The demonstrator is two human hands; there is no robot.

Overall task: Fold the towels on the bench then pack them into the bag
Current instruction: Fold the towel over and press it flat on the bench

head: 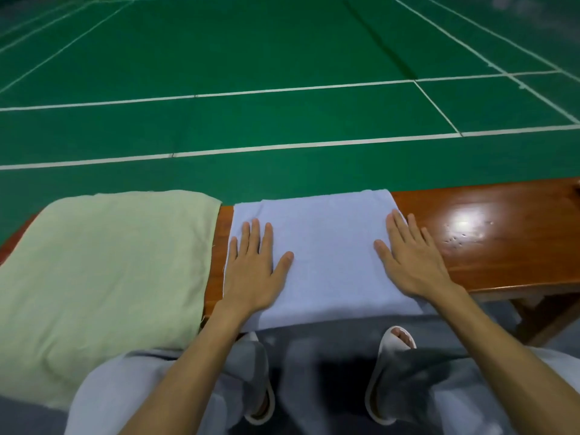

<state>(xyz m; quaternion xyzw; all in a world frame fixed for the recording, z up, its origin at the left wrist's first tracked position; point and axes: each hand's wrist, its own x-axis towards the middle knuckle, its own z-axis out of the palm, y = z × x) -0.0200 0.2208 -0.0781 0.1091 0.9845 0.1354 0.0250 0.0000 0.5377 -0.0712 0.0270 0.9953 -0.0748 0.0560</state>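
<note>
A light blue towel (323,252) lies flat across the wooden bench (489,246), its near edge hanging over the front. My left hand (254,265) presses on the towel's left part with straight, spread fingers. My right hand (411,259) lies flat on its right edge in the same way. A pale green towel (103,265) lies spread over the bench to the left, apart from the blue one by a strip of bare wood. No bag is in view.
Behind the bench stretches a green court floor (282,58) with white lines. The right part of the bench is bare, glossy wood. Below are my legs in grey trousers and white slippers (395,340).
</note>
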